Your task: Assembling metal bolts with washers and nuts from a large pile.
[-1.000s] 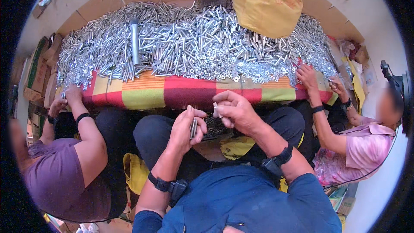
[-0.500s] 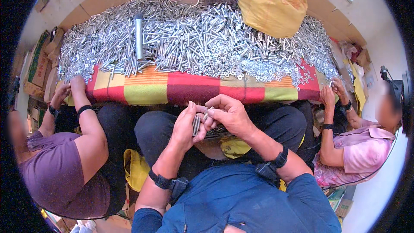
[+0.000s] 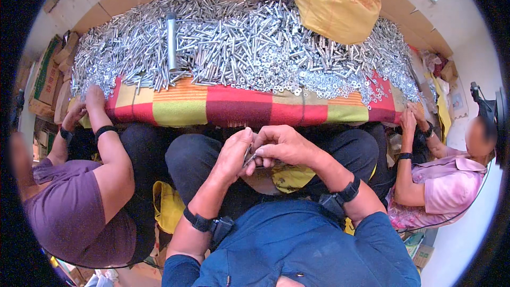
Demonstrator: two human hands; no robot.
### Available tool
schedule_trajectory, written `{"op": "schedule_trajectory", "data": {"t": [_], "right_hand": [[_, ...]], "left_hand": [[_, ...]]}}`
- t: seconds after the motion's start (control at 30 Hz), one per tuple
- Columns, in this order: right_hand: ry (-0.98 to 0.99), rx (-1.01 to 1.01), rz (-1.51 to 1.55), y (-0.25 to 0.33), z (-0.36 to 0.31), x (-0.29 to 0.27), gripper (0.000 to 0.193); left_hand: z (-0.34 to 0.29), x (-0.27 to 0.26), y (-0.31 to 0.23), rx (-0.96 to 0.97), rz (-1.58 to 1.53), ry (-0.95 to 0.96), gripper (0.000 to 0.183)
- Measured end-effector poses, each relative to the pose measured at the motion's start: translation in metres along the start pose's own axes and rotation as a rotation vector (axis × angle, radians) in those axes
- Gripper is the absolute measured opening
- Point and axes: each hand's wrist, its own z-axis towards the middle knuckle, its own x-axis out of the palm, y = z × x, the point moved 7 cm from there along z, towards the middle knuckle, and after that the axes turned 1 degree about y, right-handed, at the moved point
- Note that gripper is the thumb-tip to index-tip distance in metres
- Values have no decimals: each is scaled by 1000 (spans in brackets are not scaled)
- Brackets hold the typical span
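In front of my lap my two hands meet. My left hand (image 3: 231, 155) is closed around a few short silver metal bolts (image 3: 247, 155), mostly hidden by the fingers. My right hand (image 3: 287, 146) pinches a small shiny piece, seemingly one such bolt, against the left fingertips; its far end is hidden. Beyond my hands, a big heap of silver bolts (image 3: 228, 48) covers the table. Loose flat washers (image 3: 324, 86) lie along its near edge, on a checked cloth (image 3: 239, 107).
A silver tube (image 3: 171, 45) stands out of the heap. A yellow sack (image 3: 340, 5) rests at its back. Co-workers sit close on both sides, one in a purple top (image 3: 74, 207), one in a pink shirt (image 3: 446, 186), hands at the table edge. Cartons (image 3: 48, 82) stand far left.
My right hand has moved slightly down and left, closing in on the left fingers. The bolts in my left hand are more hidden now. The right co-worker's hands have come together.
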Motion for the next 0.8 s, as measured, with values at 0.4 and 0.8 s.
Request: {"op": "schedule_trajectory", "data": {"t": [0.4, 0.8], "right_hand": [[-237, -45, 293, -28, -14, -27, 17], [-263, -117, 221, -3, -18, -14, 18]], "left_hand": [[-1, -12, -4, 28, -166, -105, 29], [-4, 2, -2, 30, -56, 9, 40]]}}
